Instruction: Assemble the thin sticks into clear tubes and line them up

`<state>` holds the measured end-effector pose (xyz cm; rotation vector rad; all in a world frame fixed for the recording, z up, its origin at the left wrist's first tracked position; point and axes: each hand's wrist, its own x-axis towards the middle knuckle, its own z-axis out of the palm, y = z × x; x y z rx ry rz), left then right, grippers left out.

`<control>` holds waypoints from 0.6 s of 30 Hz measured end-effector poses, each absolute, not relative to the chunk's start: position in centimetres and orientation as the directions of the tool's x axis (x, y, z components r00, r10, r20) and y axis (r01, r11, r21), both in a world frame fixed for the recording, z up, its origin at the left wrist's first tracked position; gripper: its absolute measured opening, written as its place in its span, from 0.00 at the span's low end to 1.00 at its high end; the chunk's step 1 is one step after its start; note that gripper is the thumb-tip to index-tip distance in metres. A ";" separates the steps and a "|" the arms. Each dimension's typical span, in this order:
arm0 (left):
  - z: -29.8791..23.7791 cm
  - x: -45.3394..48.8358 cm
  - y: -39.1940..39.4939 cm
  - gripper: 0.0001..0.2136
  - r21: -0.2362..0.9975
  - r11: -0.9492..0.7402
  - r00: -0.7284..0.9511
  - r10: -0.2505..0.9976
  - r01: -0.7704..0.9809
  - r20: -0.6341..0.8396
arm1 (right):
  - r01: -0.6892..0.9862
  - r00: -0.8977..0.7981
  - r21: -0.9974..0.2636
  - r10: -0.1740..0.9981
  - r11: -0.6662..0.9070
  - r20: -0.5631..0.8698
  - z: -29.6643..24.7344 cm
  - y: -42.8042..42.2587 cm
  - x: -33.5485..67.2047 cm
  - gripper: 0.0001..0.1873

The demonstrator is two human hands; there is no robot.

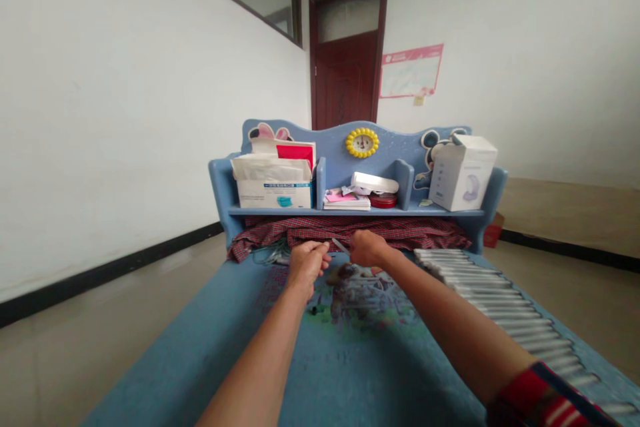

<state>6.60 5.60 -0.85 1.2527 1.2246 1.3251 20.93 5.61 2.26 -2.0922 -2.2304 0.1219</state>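
Observation:
Over the far middle of the blue desk [320, 373], my left hand [306, 265] is closed, thumb and forefinger pinched together. Whatever lies between those fingertips is too small to make out. To its right, my right hand [369, 248] is wrapped round a slim, pale grey, blade-like piece [341, 245], which points up and left toward the left fingertips. A small gap separates the two hands. Beyond them lies a bunched red-and-black checked cloth [415, 233]. Thin greenish strands [267, 253] lie by the cloth at the left.
Several silver-grey tubes [505, 307] lie in a row along the desk's right side. A blue shelf [360, 212] at the back bears a mask box [275, 195], papers [346, 203], a red round tin [383, 201] and a white carton [463, 177]. A yellow clock [362, 143] is above.

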 end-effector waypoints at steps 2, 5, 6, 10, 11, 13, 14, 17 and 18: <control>-0.7 6.5 5.5 0.11 0.998 -0.070 0.006 0.997 -0.001 0.070 | 0.968 -0.130 -0.214 0.991 0.127 0.002 3.0 5.9 20.1 0.11; -0.5 6.1 5.7 0.11 0.995 -0.073 0.013 0.997 -0.064 0.074 | 0.910 -0.220 -0.361 0.975 0.204 -0.003 3.8 6.2 18.6 0.10; -0.4 5.9 5.8 0.10 0.993 -0.086 -0.010 0.996 -0.078 0.086 | 0.889 -0.243 -0.401 0.970 0.222 0.000 3.9 6.3 18.2 0.10; -0.2 5.1 6.3 0.09 0.987 -0.134 -0.052 0.990 -0.082 0.130 | 0.823 -0.300 -0.499 0.954 0.271 0.023 4.3 6.5 17.1 0.11; -0.2 4.9 6.4 0.09 0.986 -0.139 -0.081 0.988 -0.092 0.132 | 0.814 -0.309 -0.508 0.950 0.281 0.030 4.2 6.7 17.0 0.12; -0.2 4.5 6.7 0.08 0.982 -0.144 -0.184 0.976 -0.123 0.120 | 0.809 -0.318 -0.507 0.947 0.297 0.047 4.0 7.2 17.1 0.14; -0.1 4.2 6.9 0.08 0.979 -0.148 -0.242 0.964 -0.141 0.111 | 0.817 -0.312 -0.493 0.948 0.298 0.055 3.8 7.6 17.2 0.15; -0.1 3.3 7.4 0.08 0.966 -0.174 -0.401 0.912 -0.192 0.085 | 0.888 -0.257 -0.383 0.965 0.255 0.047 2.7 8.7 17.4 0.16; -0.2 3.0 7.6 0.08 0.960 -0.184 -0.447 0.892 -0.209 0.074 | 0.917 -0.231 -0.324 0.972 0.231 0.040 2.1 9.0 17.4 0.14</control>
